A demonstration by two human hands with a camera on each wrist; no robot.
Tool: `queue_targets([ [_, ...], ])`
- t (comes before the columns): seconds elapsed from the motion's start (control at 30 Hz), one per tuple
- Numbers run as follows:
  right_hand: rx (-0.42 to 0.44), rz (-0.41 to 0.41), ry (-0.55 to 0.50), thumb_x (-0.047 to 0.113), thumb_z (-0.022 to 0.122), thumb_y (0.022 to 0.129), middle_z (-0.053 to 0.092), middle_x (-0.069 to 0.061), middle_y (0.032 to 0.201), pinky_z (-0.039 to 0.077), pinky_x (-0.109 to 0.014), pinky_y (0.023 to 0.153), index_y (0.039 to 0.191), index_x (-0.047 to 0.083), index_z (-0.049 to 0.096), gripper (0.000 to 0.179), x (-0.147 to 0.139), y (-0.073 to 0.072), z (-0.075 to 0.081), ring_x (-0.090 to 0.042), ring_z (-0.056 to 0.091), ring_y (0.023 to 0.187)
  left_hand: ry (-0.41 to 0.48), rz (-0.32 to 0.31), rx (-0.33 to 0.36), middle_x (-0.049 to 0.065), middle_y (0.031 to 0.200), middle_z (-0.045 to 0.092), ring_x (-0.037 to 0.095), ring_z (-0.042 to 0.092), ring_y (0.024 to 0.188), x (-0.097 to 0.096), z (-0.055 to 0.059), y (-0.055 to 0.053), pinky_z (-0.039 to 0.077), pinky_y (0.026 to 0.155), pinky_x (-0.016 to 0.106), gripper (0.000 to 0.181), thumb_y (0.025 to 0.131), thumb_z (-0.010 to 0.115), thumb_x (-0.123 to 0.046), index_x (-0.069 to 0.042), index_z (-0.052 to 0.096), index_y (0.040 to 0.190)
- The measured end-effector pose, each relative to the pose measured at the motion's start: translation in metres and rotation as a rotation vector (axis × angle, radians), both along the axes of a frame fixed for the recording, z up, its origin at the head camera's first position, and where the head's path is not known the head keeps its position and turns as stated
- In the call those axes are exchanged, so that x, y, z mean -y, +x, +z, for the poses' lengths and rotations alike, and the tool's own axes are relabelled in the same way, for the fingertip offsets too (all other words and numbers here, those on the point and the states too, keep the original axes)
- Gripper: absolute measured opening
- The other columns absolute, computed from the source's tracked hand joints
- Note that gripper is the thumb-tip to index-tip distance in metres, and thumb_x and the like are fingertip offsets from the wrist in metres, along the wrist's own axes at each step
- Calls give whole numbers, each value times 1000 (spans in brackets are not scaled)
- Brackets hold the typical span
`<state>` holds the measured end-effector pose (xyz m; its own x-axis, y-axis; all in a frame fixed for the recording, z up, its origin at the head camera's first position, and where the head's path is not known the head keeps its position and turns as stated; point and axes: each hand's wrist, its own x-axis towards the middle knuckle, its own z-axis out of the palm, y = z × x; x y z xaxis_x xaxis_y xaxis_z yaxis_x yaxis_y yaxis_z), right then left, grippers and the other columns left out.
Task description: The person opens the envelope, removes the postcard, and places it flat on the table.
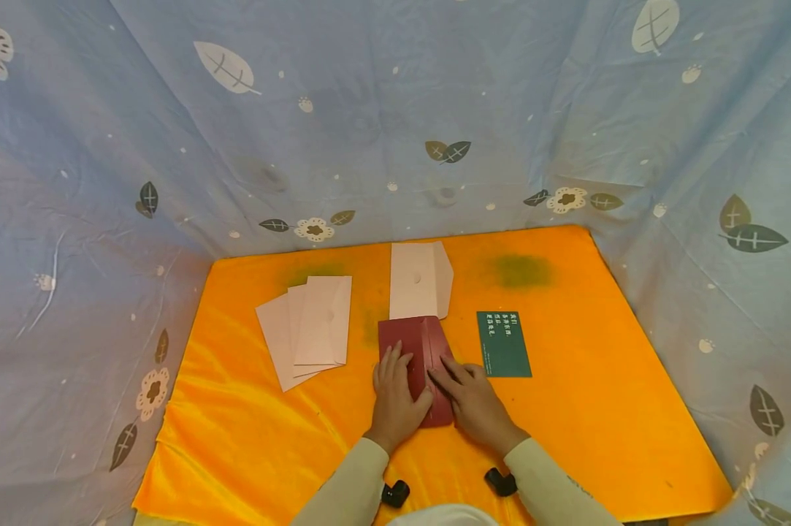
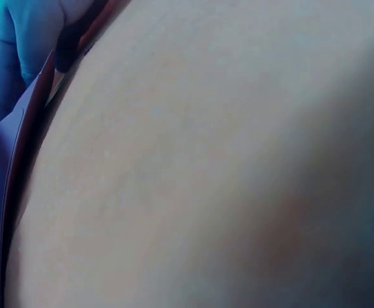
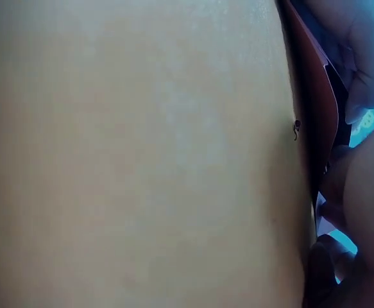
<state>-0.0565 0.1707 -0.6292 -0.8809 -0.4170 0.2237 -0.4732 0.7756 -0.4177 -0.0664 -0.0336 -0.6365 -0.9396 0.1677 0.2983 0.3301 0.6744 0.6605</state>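
Observation:
A dark red envelope (image 1: 404, 332) lies near the middle of the orange-covered table, its flap (image 1: 437, 336) on the right side and partly raised. My left hand (image 1: 395, 400) rests on the envelope's body, fingers stretched forward and thumb out towards the flap. At the flap is my right hand (image 1: 477, 402), its thumb and forefinger pinching the flap's edge. In the right wrist view the flap (image 3: 318, 90) bows up between the two hands. Only a strip of the envelope (image 2: 7, 135) and some fingers (image 2: 36, 32) show in the left wrist view; bare skin fills the rest.
Several pale pink envelopes (image 1: 323, 321) lie overlapped on the left. Another pale pink envelope (image 1: 411, 281), flap open to the right, lies just behind the red one. A dark green card (image 1: 504, 351) with white writing is on the right. Blue patterned curtains (image 1: 369, 131) enclose the table.

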Motion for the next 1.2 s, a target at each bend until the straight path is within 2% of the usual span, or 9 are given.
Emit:
queue_targets([
  [0.2, -44, 49, 94, 11, 73, 103, 47, -20, 165, 59, -51, 90, 152, 23, 68, 51, 0, -2, 3, -45, 52, 118, 7, -2, 10, 23, 169, 38, 44, 29, 157, 0, 0, 0, 17, 123, 68, 67, 89, 76, -26, 3, 55, 146],
  [0.57, -72, 64, 128, 13, 77, 101, 46, -20, 166, 59, -53, 91, 148, 27, 72, 49, 0, -4, 3, -47, 54, 118, -7, -4, 27, 22, 170, 37, 43, 28, 157, 1, 0, 0, 17, 123, 68, 68, 91, 75, -28, 2, 54, 147],
  [0.73, -62, 63, 154, 16, 77, 101, 45, -20, 167, 58, -54, 93, 149, 27, 71, 49, 1, -4, 5, -47, 54, 119, -8, -3, 12, 23, 169, 38, 44, 29, 156, 1, -1, 0, 18, 122, 70, 68, 90, 75, -28, 2, 54, 147],
  [0.87, -15, 46, 158, 19, 75, 103, 44, -20, 167, 55, -53, 97, 152, 22, 68, 49, 1, -5, 8, -45, 53, 119, -10, -2, -6, 23, 168, 38, 45, 30, 156, 1, -2, 0, 20, 121, 70, 68, 90, 77, -29, 2, 55, 146],
  [1.0, 36, 8, 122, 25, 72, 106, 44, -18, 168, 54, -52, 98, 156, 22, 64, 51, 1, -8, 8, -42, 52, 120, -11, -3, -7, 22, 169, 38, 45, 30, 156, 0, -3, 0, 20, 121, 70, 68, 91, 77, -29, 2, 54, 147],
  [1.2, 31, 7, -2, 32, 75, 104, 43, -19, 167, 54, -49, 88, 152, 23, 68, 49, 6, -18, 5, -38, 51, 111, -7, -4, 25, 20, 170, 36, 43, 28, 157, 1, -1, 0, 18, 122, 69, 68, 92, 75, -31, 1, 53, 148],
])
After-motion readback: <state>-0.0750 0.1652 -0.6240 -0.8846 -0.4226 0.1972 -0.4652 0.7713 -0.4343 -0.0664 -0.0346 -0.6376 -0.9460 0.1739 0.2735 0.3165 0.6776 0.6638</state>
